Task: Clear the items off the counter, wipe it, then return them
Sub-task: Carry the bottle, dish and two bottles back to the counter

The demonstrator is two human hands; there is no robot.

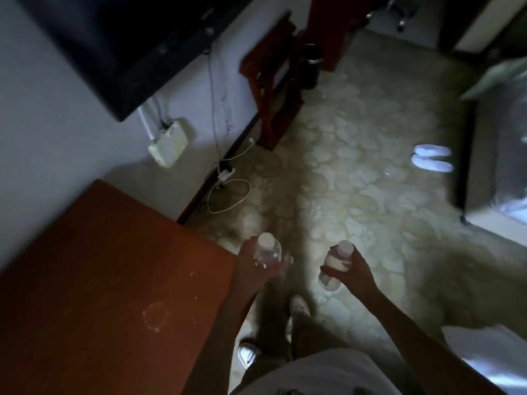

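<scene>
The reddish-brown wooden counter (99, 275) fills the lower left; a pale ring mark shows on its bare top. My left hand (251, 266) grips a clear plastic bottle with a white cap (266, 249), held just past the counter's right edge above the floor. My right hand (353, 269) holds a second clear bottle with a white cap and a label (336, 263), tilted, over the patterned floor. Both bottles are upright or nearly so, about a hand's width apart.
A dark TV (108, 44) hangs on the wall above a white box (169, 143) with cables. Chargers and a white cord (228, 192) lie on the floor by the skirting. A folding wooden stand (273, 81), a dark bin (310, 67), white slippers (432, 161) and a bed edge (496, 166) stand further off.
</scene>
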